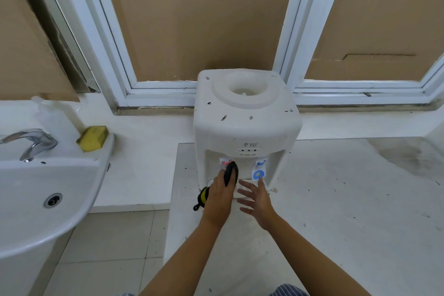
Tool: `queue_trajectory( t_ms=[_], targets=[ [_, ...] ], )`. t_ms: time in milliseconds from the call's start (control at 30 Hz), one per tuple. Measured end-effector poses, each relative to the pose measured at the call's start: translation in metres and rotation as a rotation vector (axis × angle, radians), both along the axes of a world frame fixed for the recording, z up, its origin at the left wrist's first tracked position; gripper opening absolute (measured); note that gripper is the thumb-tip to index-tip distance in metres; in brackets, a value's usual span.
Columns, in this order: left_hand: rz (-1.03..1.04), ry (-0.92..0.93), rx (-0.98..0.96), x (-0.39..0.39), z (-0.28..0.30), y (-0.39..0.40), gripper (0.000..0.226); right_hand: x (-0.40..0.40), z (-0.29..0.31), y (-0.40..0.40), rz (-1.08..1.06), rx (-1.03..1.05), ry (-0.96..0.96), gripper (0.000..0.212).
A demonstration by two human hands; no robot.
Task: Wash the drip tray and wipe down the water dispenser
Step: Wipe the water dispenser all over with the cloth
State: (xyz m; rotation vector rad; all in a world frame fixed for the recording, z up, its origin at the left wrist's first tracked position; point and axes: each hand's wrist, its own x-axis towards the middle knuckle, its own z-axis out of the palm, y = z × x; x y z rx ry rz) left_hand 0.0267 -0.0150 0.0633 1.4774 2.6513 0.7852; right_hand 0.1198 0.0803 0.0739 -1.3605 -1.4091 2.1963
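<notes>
A white water dispenser (246, 125), its top speckled with dark marks, stands on a pale bench (348, 199) in front of a window covered with cardboard (197, 29). The left hand (219, 196) grips a black-and-yellow tool (229, 174), whose dark end is raised to the red tap (225, 160) in the dispenser's recess. The right hand (255, 197) is released, fingers spread, hovering just below the blue tap (259, 170). The drip tray (236, 193) sits at the foot of the dispenser, mostly hidden under both hands. To the left, a white sink (36, 199) carries a chrome faucet (31, 142) and a yellow sponge (92, 138) on its rim.
</notes>
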Motion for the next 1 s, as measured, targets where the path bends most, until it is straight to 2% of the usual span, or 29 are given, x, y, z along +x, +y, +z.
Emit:
queue_trajectory(
  t_ms=[67, 133, 200, 300, 433, 567, 733, 800, 867, 900, 1000],
  targets=[
    [-0.035, -0.083, 0.001, 0.000, -0.001, 0.005, 0.079, 0.001, 0.000, -0.001, 0.000, -0.006, 0.003, 0.070],
    [-0.055, 0.000, -0.042, 0.001, -0.002, 0.002, 0.085, 0.001, 0.000, 0.000, 0.001, 0.000, 0.003, 0.070],
    [-0.091, 0.083, -0.058, 0.003, -0.012, -0.004, 0.086, 0.002, 0.000, 0.001, 0.003, 0.010, 0.005, 0.070],
    [-0.105, 0.098, -0.056, 0.007, -0.019, -0.015, 0.089, 0.003, -0.002, 0.003, 0.001, 0.006, 0.005, 0.069],
    [-0.056, 0.176, -0.006, 0.001, -0.007, -0.011, 0.078, 0.001, -0.004, 0.001, -0.006, -0.020, 0.004, 0.068],
    [-0.041, 0.188, 0.002, -0.004, 0.005, 0.002, 0.080, 0.000, -0.004, -0.003, 0.002, -0.047, -0.002, 0.068],
    [-0.080, 0.023, -0.037, -0.002, -0.013, -0.004, 0.087, 0.000, -0.004, -0.002, 0.000, -0.034, -0.018, 0.067],
    [-0.084, -0.028, -0.031, -0.001, -0.019, -0.010, 0.081, 0.001, -0.005, -0.002, -0.005, -0.029, -0.026, 0.066],
    [-0.034, -0.164, -0.086, 0.003, -0.017, -0.019, 0.052, 0.001, -0.006, -0.002, -0.004, -0.036, -0.032, 0.067],
    [0.032, -0.211, -0.019, 0.005, -0.015, -0.023, 0.035, 0.001, -0.007, -0.002, -0.002, -0.043, -0.035, 0.068],
    [0.170, -0.230, 0.152, 0.006, -0.018, -0.032, 0.031, -0.001, -0.008, -0.003, -0.001, -0.055, -0.043, 0.068]
  ],
)
